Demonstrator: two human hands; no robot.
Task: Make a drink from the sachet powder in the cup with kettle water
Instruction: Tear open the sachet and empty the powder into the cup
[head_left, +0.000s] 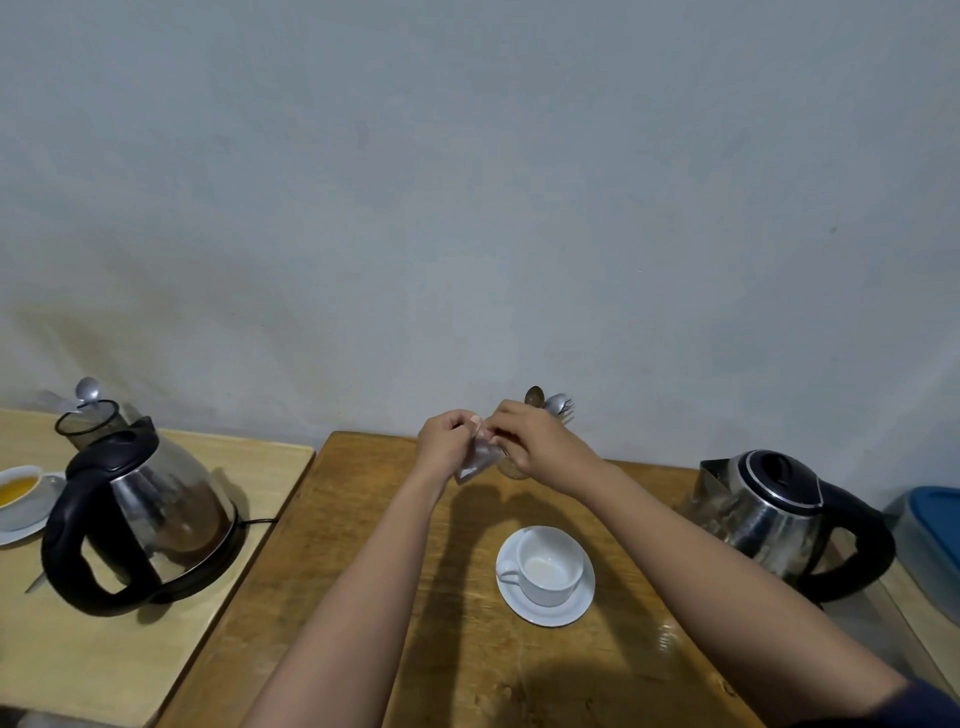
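Head view, from beside the table: left hand and right hand both pinch the sachet by its top edge, held well beyond the empty cup. Its long axis hangs down, tilted leftward. Better to tear over the cup, gently, so powder isn't spilled.
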